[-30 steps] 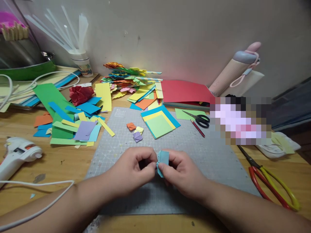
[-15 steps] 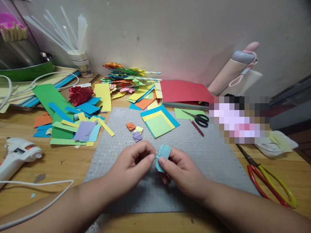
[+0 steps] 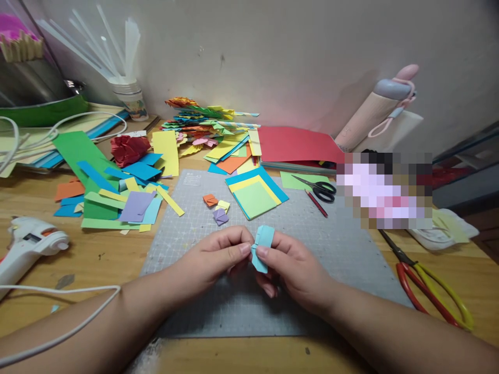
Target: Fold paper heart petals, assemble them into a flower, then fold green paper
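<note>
A small piece of light blue folded paper is held up over the grey cutting mat. My right hand grips it from the right, thumb on its front face and fingers behind. At its left edge, the thumb and forefinger of my left hand are closed in a pinch; the fingers behind are partly hidden. Beyond my hands, small folded paper pieces lie on the mat: an orange one, a pale yellow one and a purple one. A stack of square papers lies behind them.
Black-handled scissors and a red pencil lie at the mat's upper right. Larger red-and-yellow-handled scissors rest at the right edge. To the left are paper scraps and a white glue gun, whose cord crosses near my left forearm.
My left thumb and forefinger have come together against the paper's left edge. The light blue paper has turned slightly in my right hand. The view has shifted a little.
</note>
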Demonstrator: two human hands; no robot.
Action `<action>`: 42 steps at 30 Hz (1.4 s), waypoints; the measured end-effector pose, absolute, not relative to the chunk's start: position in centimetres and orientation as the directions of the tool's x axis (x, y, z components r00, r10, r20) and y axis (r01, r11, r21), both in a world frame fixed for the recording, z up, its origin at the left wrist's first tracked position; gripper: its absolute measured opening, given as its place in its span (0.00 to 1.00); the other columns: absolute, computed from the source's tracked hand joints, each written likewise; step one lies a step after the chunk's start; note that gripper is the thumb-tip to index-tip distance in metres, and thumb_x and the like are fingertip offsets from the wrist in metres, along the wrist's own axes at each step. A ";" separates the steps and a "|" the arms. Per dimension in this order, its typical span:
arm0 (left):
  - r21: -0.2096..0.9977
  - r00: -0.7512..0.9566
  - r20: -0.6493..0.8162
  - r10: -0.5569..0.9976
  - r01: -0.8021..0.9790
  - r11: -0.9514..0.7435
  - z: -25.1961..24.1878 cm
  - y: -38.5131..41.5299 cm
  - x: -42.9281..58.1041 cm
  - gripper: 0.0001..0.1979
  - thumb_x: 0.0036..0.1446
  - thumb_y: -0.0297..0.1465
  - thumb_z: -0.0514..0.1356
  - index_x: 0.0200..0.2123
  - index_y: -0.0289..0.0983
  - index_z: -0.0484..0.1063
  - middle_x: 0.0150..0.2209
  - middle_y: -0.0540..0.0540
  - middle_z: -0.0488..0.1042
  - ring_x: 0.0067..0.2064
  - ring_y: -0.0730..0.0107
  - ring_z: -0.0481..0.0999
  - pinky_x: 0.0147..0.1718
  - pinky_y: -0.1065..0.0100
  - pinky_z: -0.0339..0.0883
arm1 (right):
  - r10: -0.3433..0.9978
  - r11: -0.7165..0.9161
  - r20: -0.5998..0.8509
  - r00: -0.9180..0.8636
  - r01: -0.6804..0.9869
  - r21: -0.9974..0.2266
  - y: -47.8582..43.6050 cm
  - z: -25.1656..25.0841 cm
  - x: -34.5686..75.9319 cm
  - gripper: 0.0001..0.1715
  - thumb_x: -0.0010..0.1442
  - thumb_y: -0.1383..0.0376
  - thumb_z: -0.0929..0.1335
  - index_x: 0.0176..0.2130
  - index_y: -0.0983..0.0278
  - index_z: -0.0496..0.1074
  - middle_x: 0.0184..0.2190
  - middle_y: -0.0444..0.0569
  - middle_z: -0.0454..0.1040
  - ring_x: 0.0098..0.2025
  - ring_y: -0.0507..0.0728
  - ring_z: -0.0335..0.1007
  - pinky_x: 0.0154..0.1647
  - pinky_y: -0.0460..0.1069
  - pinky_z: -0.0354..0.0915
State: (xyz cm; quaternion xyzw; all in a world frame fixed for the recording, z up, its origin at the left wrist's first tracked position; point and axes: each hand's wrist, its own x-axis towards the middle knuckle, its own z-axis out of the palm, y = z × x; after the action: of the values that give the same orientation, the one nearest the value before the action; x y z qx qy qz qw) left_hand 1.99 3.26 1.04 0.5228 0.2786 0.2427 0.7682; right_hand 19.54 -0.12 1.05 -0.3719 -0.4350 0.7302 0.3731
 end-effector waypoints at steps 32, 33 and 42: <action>0.970 0.702 -0.173 0.691 -0.001 0.244 1.8 3.2 2.1 0.15 0.59 0.38 0.53 0.23 0.36 0.58 0.22 0.55 0.57 0.26 0.75 0.55 0.26 0.71 0.48 | 0.857 -0.328 -0.190 -0.478 -0.223 -0.918 -0.3 0.9 19.6 0.12 0.60 0.59 0.66 0.30 0.65 0.68 0.16 0.38 0.63 0.15 0.45 0.57 0.16 0.41 0.54; 0.972 0.701 -0.167 0.693 0.001 0.234 1.9 3.2 2.1 0.15 0.59 0.38 0.53 0.24 0.36 0.58 0.22 0.55 0.57 0.26 0.75 0.55 0.26 0.71 0.48 | 0.857 -0.328 -0.190 -0.479 -0.222 -0.918 -0.3 0.9 19.5 0.12 0.60 0.59 0.66 0.30 0.65 0.68 0.16 0.38 0.64 0.15 0.45 0.57 0.16 0.41 0.53; 0.985 0.694 -0.151 0.704 0.044 0.168 2.2 3.1 2.2 0.14 0.59 0.36 0.52 0.23 0.37 0.58 0.22 0.55 0.57 0.25 0.75 0.54 0.26 0.71 0.47 | 0.855 -0.338 -0.200 -0.478 -0.221 -0.915 -0.3 1.0 19.5 0.13 0.60 0.60 0.66 0.28 0.65 0.67 0.15 0.37 0.63 0.15 0.45 0.57 0.16 0.41 0.51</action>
State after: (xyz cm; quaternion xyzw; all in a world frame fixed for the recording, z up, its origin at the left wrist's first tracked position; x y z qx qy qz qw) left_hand 2.16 3.12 2.17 0.6001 0.3113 0.2364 0.6980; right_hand 19.48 -0.31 0.98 -0.3567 -0.4441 0.7361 0.3656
